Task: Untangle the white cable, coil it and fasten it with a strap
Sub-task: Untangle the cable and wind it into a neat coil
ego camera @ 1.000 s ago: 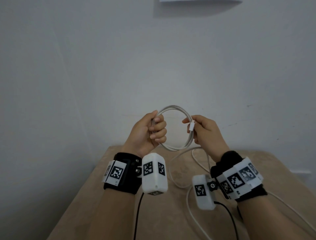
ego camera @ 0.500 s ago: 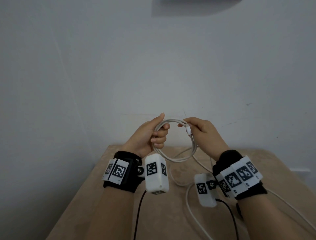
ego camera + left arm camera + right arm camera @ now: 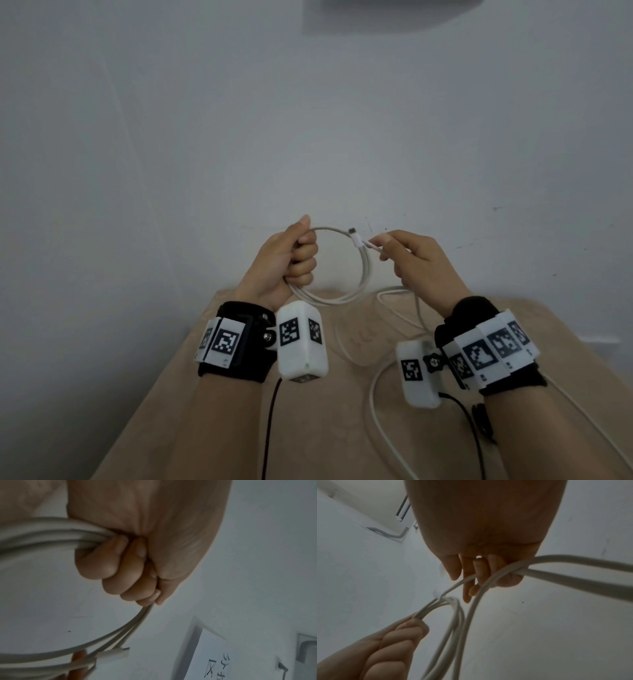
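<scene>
Beige table [image 3: 212,394] (cloth-like), pale wall [image 3: 171,137], left hand [image 3: 284,260] fist gripping white cable [image 3: 364,274], right hand [image 3: 421,263] fingers pinching it

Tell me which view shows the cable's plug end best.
The head view: the plug stands clear against the wall, beside the right hand, at the top of the coil that the left hand grips. The left wrist view shows it small; in the right wrist view it is a blur.

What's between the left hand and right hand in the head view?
The upper arc of the white cable coil spans the gap from the left hand, with the connector plug just ahead of the right hand. Behind is only wall.
</scene>
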Motion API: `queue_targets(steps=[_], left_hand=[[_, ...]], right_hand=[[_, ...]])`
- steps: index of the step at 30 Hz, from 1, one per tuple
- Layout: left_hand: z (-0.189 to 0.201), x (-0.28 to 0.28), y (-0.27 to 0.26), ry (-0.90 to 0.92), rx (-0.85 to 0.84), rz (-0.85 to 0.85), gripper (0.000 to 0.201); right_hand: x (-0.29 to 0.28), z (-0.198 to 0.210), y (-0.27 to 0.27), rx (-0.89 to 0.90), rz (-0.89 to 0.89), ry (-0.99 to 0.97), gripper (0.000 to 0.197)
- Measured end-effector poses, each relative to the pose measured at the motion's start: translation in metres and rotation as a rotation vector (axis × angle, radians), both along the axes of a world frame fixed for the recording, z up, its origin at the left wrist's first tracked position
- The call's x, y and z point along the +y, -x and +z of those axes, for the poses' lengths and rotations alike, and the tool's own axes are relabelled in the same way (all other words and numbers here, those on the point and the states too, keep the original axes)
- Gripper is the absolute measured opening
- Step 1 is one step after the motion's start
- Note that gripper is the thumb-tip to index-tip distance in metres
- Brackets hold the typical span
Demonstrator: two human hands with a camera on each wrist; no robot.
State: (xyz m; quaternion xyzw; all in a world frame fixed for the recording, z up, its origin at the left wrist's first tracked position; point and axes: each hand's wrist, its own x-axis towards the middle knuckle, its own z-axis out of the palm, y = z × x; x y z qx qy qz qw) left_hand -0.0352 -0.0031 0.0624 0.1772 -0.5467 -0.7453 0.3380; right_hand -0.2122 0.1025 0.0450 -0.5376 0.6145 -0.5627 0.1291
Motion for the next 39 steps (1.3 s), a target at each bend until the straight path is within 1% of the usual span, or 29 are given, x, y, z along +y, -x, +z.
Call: queue_targets(steps=[2, 4, 8, 10, 12, 15, 17, 18, 22, 25, 27, 32, 36, 39], left_hand=[[0.002, -0.005, -0.007, -0.055, 0.065, 0.027, 0.040], [0.002, -0.008, -0.012, -0.091, 0.115, 0.047, 0.040], [0.004, -0.004, -0.009, -0.129, 0.173, 0.020, 0.041], [0.004, -0.002, -0.005, -0.146, 0.193, -0.011, 0.044], [0.005, 0.000, -0.003, -0.160, 0.206, -0.034, 0.046], [0.005, 0.003, 0.002, -0.166, 0.213, -0.064, 0.045], [0.004, 0.003, 0.003, -0.152, 0.197, -0.086, 0.044], [0.003, 0.001, 0.002, -0.130, 0.175, -0.089, 0.042], [0.000, -0.003, -0.004, -0.014, 0.027, -0.027, 0.038], [-0.001, -0.002, -0.008, 0.062, -0.109, 0.042, 0.036], [-0.001, 0.000, -0.009, 0.146, -0.212, 0.063, 0.040], [0.005, 0.008, -0.009, 0.306, -0.468, 0.028, 0.058], [0.008, 0.010, -0.010, 0.348, -0.536, 0.018, 0.063], [0.008, 0.011, -0.006, 0.371, -0.546, 0.013, 0.056]], right_hand=[[0.003, 0.002, 0.004, -0.048, -0.002, 0.009, 0.028], [0.006, 0.005, 0.004, -0.059, 0.006, 0.021, 0.027], [0.007, 0.008, -0.007, 0.076, 0.041, 0.006, 0.020], [0.005, 0.006, -0.013, 0.112, 0.067, -0.001, 0.017], [0.001, 0.003, -0.015, 0.133, 0.077, -0.007, 0.020], [-0.004, -0.002, -0.015, 0.152, 0.066, -0.031, 0.029], [-0.005, -0.003, -0.015, 0.164, 0.047, -0.056, 0.026], [-0.005, -0.002, -0.015, 0.172, 0.039, -0.068, 0.024], [-0.003, -0.001, -0.013, 0.205, 0.022, -0.094, 0.028], [-0.003, -0.001, -0.012, 0.287, 0.017, -0.151, 0.028], [-0.003, -0.002, -0.011, 0.343, 0.017, -0.204, 0.027], [-0.002, 0.000, -0.016, 0.481, -0.004, -0.294, 0.027], [0.000, 0.002, -0.019, 0.526, 0.000, -0.316, 0.023], [0.000, 0.003, -0.023, 0.559, 0.017, -0.332, 0.023]])
